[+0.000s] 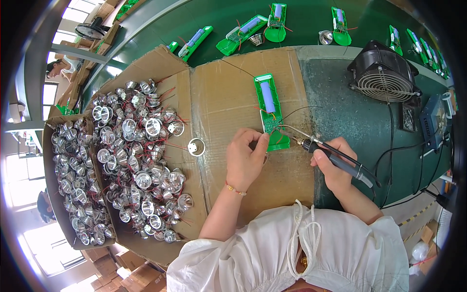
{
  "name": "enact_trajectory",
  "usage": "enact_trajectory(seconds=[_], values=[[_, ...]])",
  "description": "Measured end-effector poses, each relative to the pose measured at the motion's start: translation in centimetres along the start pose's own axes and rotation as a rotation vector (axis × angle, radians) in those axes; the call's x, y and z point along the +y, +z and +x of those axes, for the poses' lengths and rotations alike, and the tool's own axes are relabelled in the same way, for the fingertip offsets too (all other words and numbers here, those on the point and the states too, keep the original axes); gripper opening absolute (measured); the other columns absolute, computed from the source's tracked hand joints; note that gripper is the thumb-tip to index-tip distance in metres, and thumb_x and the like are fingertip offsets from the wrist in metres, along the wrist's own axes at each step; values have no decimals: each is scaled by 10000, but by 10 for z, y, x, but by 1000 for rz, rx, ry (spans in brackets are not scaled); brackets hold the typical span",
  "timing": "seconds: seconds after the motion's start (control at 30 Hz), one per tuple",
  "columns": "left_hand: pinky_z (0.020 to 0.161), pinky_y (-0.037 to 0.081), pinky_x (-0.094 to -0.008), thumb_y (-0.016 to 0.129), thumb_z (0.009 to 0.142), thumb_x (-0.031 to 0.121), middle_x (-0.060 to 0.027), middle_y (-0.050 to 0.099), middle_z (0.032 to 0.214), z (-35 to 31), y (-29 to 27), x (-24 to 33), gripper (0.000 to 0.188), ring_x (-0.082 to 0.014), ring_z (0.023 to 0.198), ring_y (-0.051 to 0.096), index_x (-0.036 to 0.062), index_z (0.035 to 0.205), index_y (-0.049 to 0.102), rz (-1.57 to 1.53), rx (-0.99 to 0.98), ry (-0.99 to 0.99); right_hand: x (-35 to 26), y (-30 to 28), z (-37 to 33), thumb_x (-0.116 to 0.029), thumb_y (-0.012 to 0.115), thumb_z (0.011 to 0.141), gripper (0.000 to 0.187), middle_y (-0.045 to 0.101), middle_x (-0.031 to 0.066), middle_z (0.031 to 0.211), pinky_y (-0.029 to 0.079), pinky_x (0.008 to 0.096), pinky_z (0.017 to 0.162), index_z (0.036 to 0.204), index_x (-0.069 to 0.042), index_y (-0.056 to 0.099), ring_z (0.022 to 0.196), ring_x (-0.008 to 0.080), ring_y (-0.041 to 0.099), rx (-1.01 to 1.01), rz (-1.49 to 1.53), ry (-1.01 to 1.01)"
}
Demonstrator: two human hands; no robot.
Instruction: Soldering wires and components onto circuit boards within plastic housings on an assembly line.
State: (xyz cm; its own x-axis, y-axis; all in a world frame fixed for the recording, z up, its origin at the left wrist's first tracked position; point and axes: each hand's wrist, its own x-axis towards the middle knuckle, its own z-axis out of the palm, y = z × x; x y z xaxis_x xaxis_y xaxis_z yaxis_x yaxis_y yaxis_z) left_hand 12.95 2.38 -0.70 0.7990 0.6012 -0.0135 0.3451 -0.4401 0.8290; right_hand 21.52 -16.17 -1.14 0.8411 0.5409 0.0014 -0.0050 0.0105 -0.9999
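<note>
A green plastic half-casing (278,142) lies on the cardboard in front of me. It carries a lavender cylindrical battery (267,97), a green circuit board (271,124) and thin red wires. My right hand (335,164) is closed around the grey-and-black handle of a soldering iron (343,163). A curved metal tube and black hose run along the iron, and its tip reaches the casing beside the board. At the casing's left edge, my left hand (247,156) has thumb and fingers pinched together; what they hold is too small to make out.
Many shiny reflector cups (143,180) with red wires fill cardboard boxes at left; one loose reflector (196,147) sits nearer. A black fan (384,78) and blue soldering station (433,121) stand at right, with cables between. Several green casings (341,27) line the green belt beyond.
</note>
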Motion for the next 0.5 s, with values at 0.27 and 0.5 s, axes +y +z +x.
enact_trajectory(seconds=[0.27, 0.5], values=[[483, 417, -291, 606, 812, 142, -100, 562, 756, 1, -2, 3, 184, -179, 501, 548, -19, 724, 597, -23, -18, -26, -2, -4, 0, -34, 573, 814, 107, 580, 104, 662, 489, 273, 561, 840, 6, 477, 578, 141, 573, 84, 90, -59], [489, 422, -288, 608, 813, 143, -96, 559, 755, 1, -1, -1, 183, -171, 514, 555, -18, 725, 601, 25, 5, 36, 2, -9, -5, -46, 615, 798, 137, 599, 100, 718, 500, 258, 566, 842, 22, 505, 610, 122, 590, 81, 134, -41]])
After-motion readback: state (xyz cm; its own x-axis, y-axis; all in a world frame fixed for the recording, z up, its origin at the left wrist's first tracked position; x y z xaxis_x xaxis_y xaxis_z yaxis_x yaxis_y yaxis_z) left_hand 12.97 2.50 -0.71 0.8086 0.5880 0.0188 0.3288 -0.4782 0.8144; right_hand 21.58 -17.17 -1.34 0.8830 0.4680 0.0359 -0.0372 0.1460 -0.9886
